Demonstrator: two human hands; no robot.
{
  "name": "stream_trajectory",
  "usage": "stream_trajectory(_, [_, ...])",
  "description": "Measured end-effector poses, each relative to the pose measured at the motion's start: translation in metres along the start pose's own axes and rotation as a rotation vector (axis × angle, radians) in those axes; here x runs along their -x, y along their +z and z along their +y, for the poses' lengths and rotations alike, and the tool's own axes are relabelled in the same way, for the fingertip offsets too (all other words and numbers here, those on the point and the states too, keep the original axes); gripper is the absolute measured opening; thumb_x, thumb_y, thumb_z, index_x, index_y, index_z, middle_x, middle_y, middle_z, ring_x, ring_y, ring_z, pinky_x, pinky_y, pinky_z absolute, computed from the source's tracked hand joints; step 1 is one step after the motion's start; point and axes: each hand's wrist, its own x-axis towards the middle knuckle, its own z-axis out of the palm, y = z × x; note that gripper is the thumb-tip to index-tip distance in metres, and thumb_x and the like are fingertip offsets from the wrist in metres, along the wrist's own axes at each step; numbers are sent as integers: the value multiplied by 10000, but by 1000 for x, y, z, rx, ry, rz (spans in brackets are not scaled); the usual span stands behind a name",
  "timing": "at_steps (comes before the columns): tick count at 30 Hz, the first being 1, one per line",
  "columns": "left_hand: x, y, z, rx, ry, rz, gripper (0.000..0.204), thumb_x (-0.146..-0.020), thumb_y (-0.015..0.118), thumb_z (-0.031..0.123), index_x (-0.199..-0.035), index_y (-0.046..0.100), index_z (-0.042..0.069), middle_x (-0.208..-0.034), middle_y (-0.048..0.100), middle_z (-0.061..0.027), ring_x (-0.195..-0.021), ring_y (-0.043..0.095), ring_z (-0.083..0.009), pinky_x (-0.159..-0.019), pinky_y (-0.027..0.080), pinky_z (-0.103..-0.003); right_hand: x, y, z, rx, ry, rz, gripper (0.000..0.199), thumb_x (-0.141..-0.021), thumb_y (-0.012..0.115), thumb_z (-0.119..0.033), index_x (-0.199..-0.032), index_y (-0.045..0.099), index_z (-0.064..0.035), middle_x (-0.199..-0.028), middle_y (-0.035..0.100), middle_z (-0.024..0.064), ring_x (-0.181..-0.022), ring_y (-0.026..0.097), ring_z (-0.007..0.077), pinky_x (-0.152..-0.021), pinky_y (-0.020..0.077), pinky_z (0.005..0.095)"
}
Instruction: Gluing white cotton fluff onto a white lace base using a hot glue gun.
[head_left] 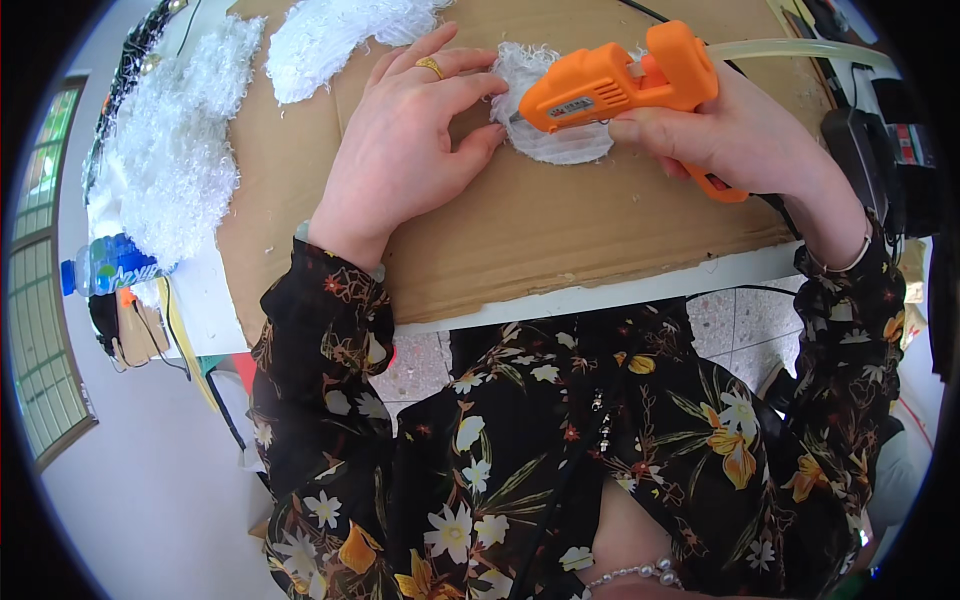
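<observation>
My right hand [720, 130] is wrapped round an orange hot glue gun [590, 90], its nozzle pointing left and down. A pale glue stick [800, 48] runs out of the gun's back end to the right. Under the nozzle lies a small white piece of fringed fabric [560, 145] on the cardboard. My left hand [415, 130], with a gold ring on one finger, rests palm down on the cardboard. Its fingers are apart, and the fingertips touch the fabric's left edge. The gun covers part of the fabric, and the nozzle tip is hard to make out.
Brown cardboard [480, 265] covers the white table. White fluffy fabric [340, 40] lies at the far side, and a larger heap [180, 140] sits at the left. A bottle with a blue label [110, 263] lies by the left edge. Dark cables and a black device [855, 160] are at the right.
</observation>
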Motion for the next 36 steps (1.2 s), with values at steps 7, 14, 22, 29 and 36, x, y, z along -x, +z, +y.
stream_trajectory(7, [-1,-1,1,-25,-9,-33,320,-740,719,96,-1058,682,92,-1271,600,-60,-1328,421,-305,-1061,375,-416,6,-3,-1,62,5,50,356,-820,712,-313,-1006,566,-47,-611,539,-10,-543,513,63,-497,405,228])
stream_trajectory(14, [-1,-4,4,-34,-9,-24,301,-748,751,154,-1036,690,93,-1262,607,-59,-1321,428,-303,-1056,378,-418,13,-3,-4,87,78,123,385,-804,723,-325,-1015,566,-44,-602,539,-7,-532,507,66,-483,400,232])
stream_trajectory(22, [-10,11,-5,-12,-21,26,246,-753,766,199,-951,692,72,-1219,632,-88,-1307,446,-306,-1038,393,-416,16,-11,8,-65,-84,-11,315,-848,701,-303,-996,588,-49,-677,543,-25,-551,493,52,-499,382,227])
stream_trajectory(29, [-22,8,-13,-34,-35,-21,216,-752,767,212,-883,679,64,-1198,644,-96,-1299,456,-308,-1032,396,-396,28,-12,31,-317,-92,130,311,-864,682,-275,-1037,594,-31,-780,618,15,-560,538,65,-531,449,233])
stream_trajectory(36, [-21,-19,-31,100,-36,80,206,-777,731,220,-907,706,63,-1025,686,-91,-1162,555,-310,-983,419,-401,29,-9,31,-544,-308,175,401,-930,529,-391,-966,594,3,-598,548,34,-476,500,112,-576,487,294])
